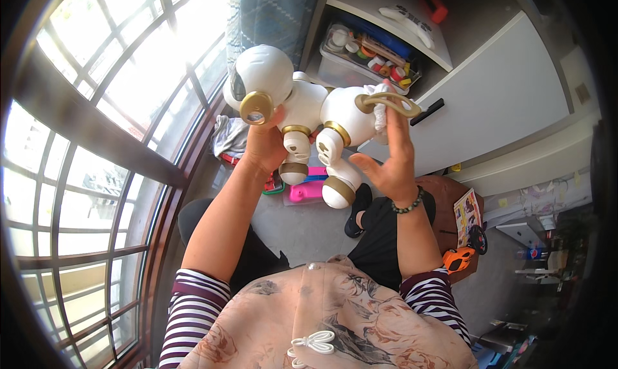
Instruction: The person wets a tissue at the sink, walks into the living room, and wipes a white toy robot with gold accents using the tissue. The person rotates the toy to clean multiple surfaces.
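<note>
A white toy robot dog (303,103) with gold joint bands, a gold muzzle and a looped gold tail (396,103) is held up in front of me. My left hand (265,144) grips it from below, behind the head and by the front legs; part of the fingers is hidden by the toy. At the rear end, my right hand (393,151) has its fingers extended beside the tail and its thumb spread away. Crumpled white cloth (380,115) shows between those fingers and the toy's rump. The dog's legs hang towards me.
Barred windows (130,69) line the left side. Ahead, a cabinet with a white door (502,98) holds a clear plastic bin (347,69) of small items. Pink toy parts (309,190) lie on the floor below. An orange toy car (458,259) sits on a brown seat (439,195) at right.
</note>
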### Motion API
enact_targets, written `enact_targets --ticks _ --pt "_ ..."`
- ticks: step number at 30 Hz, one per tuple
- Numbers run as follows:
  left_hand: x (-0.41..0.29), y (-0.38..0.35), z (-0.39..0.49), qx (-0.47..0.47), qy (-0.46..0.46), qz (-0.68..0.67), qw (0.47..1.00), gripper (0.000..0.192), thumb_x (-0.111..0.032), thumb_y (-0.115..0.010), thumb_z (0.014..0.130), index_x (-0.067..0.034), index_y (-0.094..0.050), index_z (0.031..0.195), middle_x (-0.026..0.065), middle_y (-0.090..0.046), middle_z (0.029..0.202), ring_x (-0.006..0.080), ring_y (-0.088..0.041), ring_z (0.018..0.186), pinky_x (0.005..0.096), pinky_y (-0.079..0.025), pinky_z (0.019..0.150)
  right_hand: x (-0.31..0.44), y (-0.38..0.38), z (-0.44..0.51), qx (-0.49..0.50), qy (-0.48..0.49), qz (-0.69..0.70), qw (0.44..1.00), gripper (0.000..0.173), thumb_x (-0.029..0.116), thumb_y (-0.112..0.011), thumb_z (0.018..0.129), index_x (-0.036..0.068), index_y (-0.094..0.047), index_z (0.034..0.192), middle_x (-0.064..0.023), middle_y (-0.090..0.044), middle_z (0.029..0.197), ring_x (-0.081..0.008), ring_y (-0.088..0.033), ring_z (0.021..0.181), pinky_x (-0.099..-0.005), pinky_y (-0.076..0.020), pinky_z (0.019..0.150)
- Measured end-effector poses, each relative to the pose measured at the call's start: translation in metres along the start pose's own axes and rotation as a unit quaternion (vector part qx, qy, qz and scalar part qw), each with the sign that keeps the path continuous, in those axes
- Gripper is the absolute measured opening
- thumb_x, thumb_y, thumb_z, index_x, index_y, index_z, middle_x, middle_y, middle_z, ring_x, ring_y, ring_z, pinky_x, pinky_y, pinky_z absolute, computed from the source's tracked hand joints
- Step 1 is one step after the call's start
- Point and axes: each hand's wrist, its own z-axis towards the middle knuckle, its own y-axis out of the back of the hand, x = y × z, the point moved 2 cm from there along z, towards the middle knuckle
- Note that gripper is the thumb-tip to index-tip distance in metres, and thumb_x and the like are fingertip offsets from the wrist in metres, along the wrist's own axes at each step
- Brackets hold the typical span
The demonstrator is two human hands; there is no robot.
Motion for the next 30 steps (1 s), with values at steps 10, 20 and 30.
enact_targets --ticks 10,20,30 --pt "0.019 -0.013 -0.015 0.012 0.151 -0.144 0.978 0.061 -0.039 -0.065 0.091 -0.006 -0.04 0.136 0.0171 -0.058 0.118 0.0334 -0.064 0.101 0.053 -0.058 0.077 -0.083 -0.008 0.005 0.031 -0.276 0.278 0.92 0.06 0.037 -0.065 0.092 -0.001 -0.049 0.136 -0.0072 -0.059 0.125 -0.015 -0.055 0.115 -0.0301 -0.0426 0.099" --pt "0.024 -0.01 -0.014 -0.07 0.122 -0.13 0.981 0.058 -0.042 -0.064 0.092 -0.007 -0.043 0.133 0.0146 -0.06 0.116 0.0316 -0.064 0.101 0.051 -0.058 0.08 -0.003 -0.049 -0.057 -0.154 -0.105 -0.011 0.982 0.033 -0.003 -0.046 0.093 -0.005 -0.055 0.125 -0.0182 -0.056 0.129 -0.0276 -0.056 0.117 -0.038 -0.0452 0.099" --pt "0.035 -0.003 -0.014 -0.116 0.115 -0.109 0.981 0.055 -0.041 -0.067 0.089 -0.007 -0.049 0.128 0.0113 -0.064 0.11 0.0277 -0.067 0.091 0.0426 -0.057 0.078 0.004 -0.077 0.027 0.034 0.063 -0.222 0.972 0.032 0.009 -0.061 0.087 -0.001 -0.065 0.116 -0.0097 -0.064 0.125 -0.0281 -0.06 0.117 -0.0434 -0.0377 0.106"
